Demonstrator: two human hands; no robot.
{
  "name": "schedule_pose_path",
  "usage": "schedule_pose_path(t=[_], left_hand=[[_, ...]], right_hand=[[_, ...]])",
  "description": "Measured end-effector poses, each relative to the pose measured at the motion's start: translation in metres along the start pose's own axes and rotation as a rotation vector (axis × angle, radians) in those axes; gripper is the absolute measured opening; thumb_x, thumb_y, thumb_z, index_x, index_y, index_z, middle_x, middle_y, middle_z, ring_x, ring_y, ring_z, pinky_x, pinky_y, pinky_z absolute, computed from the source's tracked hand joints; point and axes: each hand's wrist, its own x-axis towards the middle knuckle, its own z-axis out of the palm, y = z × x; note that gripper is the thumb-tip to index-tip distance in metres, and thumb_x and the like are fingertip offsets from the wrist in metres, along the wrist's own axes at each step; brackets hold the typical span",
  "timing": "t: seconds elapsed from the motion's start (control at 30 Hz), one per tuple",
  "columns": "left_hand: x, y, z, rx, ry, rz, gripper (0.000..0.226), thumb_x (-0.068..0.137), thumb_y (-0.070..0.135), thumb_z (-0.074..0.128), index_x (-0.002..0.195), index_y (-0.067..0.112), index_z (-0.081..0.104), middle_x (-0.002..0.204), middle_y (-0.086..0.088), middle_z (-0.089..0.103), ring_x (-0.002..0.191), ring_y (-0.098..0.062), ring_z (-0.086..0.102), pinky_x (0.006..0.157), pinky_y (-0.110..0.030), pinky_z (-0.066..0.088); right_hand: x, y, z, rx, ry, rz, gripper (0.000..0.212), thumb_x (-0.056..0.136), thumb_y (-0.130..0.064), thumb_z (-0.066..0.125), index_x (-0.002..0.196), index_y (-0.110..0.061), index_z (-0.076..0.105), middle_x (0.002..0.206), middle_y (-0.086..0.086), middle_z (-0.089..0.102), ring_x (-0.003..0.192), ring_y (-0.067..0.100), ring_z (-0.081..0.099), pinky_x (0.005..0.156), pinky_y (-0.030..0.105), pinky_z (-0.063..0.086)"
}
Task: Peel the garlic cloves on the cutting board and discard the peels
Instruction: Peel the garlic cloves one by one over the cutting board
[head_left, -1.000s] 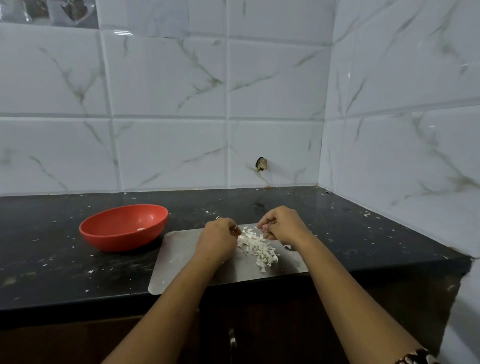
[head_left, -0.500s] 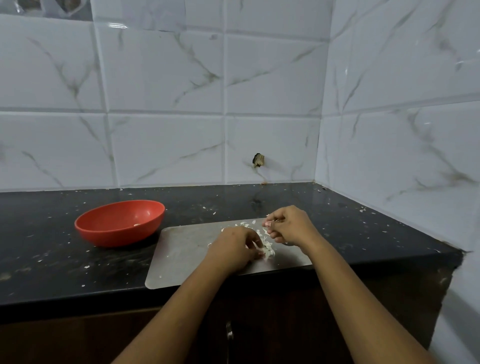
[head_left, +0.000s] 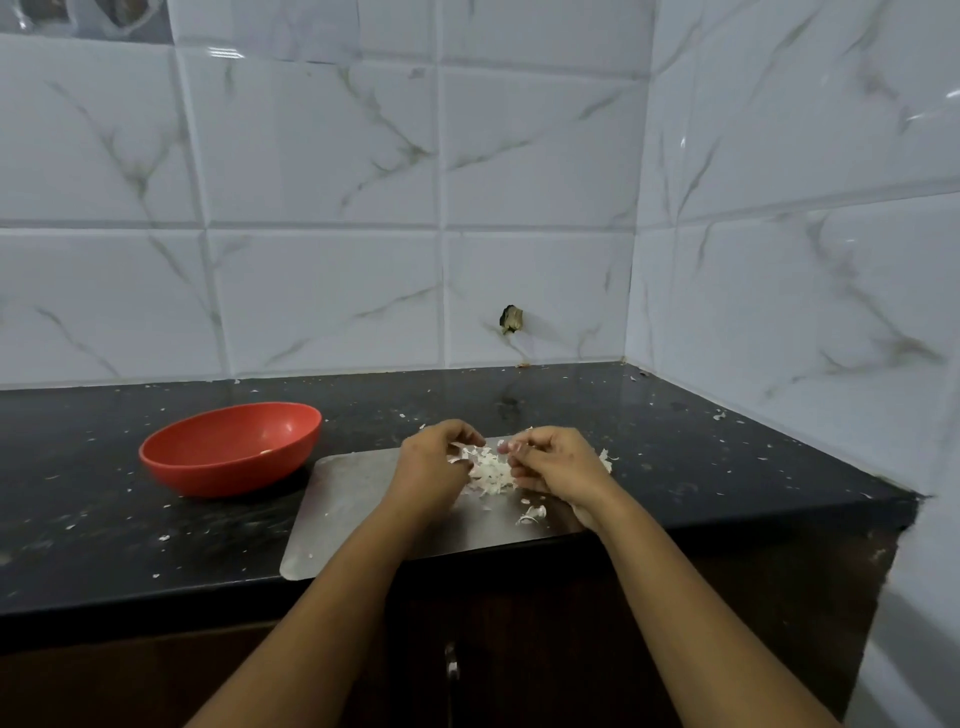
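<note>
A steel cutting board (head_left: 343, 499) lies at the front edge of the black counter. On it sits a heap of white garlic peels (head_left: 488, 470). My left hand (head_left: 431, 462) and my right hand (head_left: 553, 460) curl around the heap from either side, fingers bent and touching the peels. A few stray peels (head_left: 531, 514) lie on the board near my right wrist. A red bowl (head_left: 231, 447) stands left of the board, with a pale garlic clove (head_left: 266, 451) inside. No unpeeled clove shows.
The black counter (head_left: 675, 441) is speckled with peel bits. White tiled walls close the back and the right side, forming a corner. A cabinet handle (head_left: 451, 662) shows below the counter edge.
Both hands have come together around the peel heap. The left hand shifted back and left from the front of the heap, and the right hand lowered onto its right side.
</note>
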Motion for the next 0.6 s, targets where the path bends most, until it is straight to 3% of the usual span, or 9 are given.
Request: schedule_pose_path(t=[0.07, 0.2, 0.27, 0.37, 0.5, 0.6], left_hand=[[0.002, -0.001, -0.008, 0.055, 0.024, -0.011, 0.027, 0.081, -0.001, 0.065, 0.094, 0.022, 0.070, 0.106, 0.006, 0.057, 0.091, -0.010, 0.052, 0.085, -0.023, 0.041], [0.001, -0.011, -0.023, -0.063, 0.056, -0.145, 0.050, 0.075, -0.017, 0.044, 0.087, 0.024, 0.068, 0.102, 0.002, 0.065, 0.068, -0.004, 0.044, 0.064, -0.017, 0.039], [-0.001, -0.018, -0.029, -0.118, 0.023, -0.182, 0.056, 0.072, -0.020, 0.038, 0.083, 0.027, 0.067, 0.102, -0.001, 0.064, 0.074, -0.009, 0.049, 0.070, -0.022, 0.041], [-0.009, -0.025, -0.036, -0.174, -0.056, -0.206, 0.053, 0.073, -0.019, 0.042, 0.083, 0.028, 0.066, 0.101, -0.003, 0.063, 0.072, -0.014, 0.052, 0.075, -0.032, 0.046], [-0.020, -0.029, -0.046, -0.222, -0.119, -0.191, 0.042, 0.079, -0.016, 0.051, 0.086, 0.023, 0.064, 0.100, -0.004, 0.064, 0.072, -0.011, 0.055, 0.066, -0.021, 0.044], [-0.026, -0.032, -0.061, -0.170, -0.128, -0.193, 0.030, 0.083, -0.006, 0.059, 0.094, 0.021, 0.065, 0.098, 0.000, 0.066, 0.082, -0.012, 0.062, 0.077, -0.024, 0.050]], right_hand=[[0.002, -0.003, -0.002, 0.040, 0.006, -0.027, 0.016, 0.096, -0.011, 0.057, 0.095, -0.006, 0.072, 0.075, 0.006, 0.063, 0.067, 0.010, 0.058, 0.061, 0.020, 0.053], [-0.002, -0.006, 0.009, 0.145, -0.094, -0.032, 0.016, 0.096, -0.008, 0.055, 0.095, -0.003, 0.071, 0.067, 0.004, 0.057, 0.061, 0.010, 0.053, 0.059, 0.018, 0.050], [-0.005, -0.004, 0.023, 0.160, -0.187, -0.001, 0.016, 0.097, -0.008, 0.055, 0.094, -0.004, 0.071, 0.064, 0.001, 0.057, 0.061, 0.008, 0.054, 0.059, 0.018, 0.051], [-0.002, -0.001, 0.039, 0.042, -0.181, -0.066, 0.016, 0.096, -0.010, 0.057, 0.097, -0.006, 0.073, 0.065, -0.007, 0.062, 0.063, 0.004, 0.055, 0.063, 0.016, 0.047], [0.000, -0.012, 0.045, -0.027, -0.030, -0.257, 0.016, 0.095, -0.016, 0.060, 0.100, -0.009, 0.074, 0.085, -0.013, 0.070, 0.075, -0.010, 0.062, 0.071, 0.008, 0.046], [-0.006, -0.015, 0.058, -0.064, -0.032, -0.294, 0.015, 0.094, -0.018, 0.061, 0.097, -0.013, 0.075, 0.075, -0.018, 0.069, 0.072, -0.003, 0.062, 0.069, 0.009, 0.045]])
